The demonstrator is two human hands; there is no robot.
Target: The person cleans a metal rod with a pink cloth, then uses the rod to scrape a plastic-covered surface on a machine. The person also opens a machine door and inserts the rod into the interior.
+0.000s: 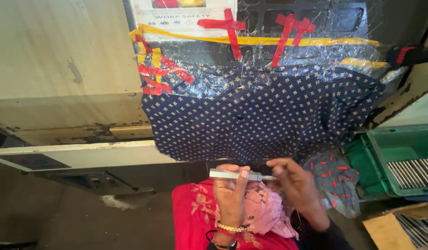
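Observation:
My left hand [231, 192] grips a slim grey metal rod-like tool [234, 175], held level in front of me. My right hand [295, 183] pinches the tool's right tip with its fingertips. Under both hands lies a pink cloth [265, 210] on my red flowered garment [195, 217]. Gold and dark bangles sit on my left wrist.
A dark blue dotted cloth [265, 118] hangs over a machine front, with clear plastic taped on in red and yellow above it. A green crate [403, 139] holding thin metal rods stands at right, a cardboard box [401, 227] of rods below it, a patterned grey rag [336, 180] beside.

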